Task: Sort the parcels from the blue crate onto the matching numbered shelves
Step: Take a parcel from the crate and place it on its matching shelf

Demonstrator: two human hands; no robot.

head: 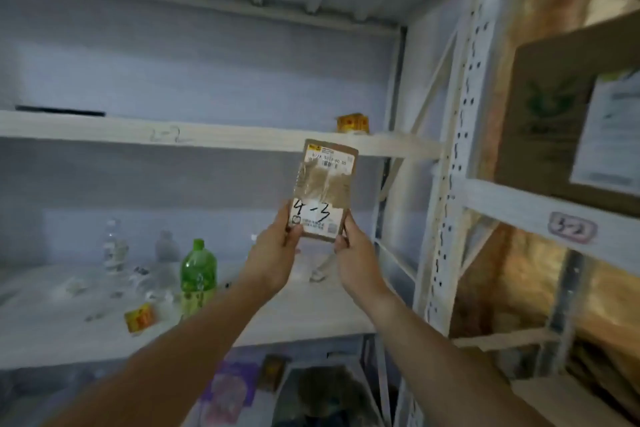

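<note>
I hold a small flat brown parcel upright in front of me, its white label marked "4-3" by hand. My left hand grips its lower left corner and my right hand grips its lower right corner. Behind it runs a white shelf beam with "2-2" written on it. To the right, another rack's beam carries a tag that reads about "3-2"; the blur makes it uncertain. The blue crate is not in view.
A green bottle, two clear bottles and a yellow packet stand on the lower shelf. A yellow box sits on the "2-2" shelf. A large cardboard box fills the right rack. A white perforated upright divides the racks.
</note>
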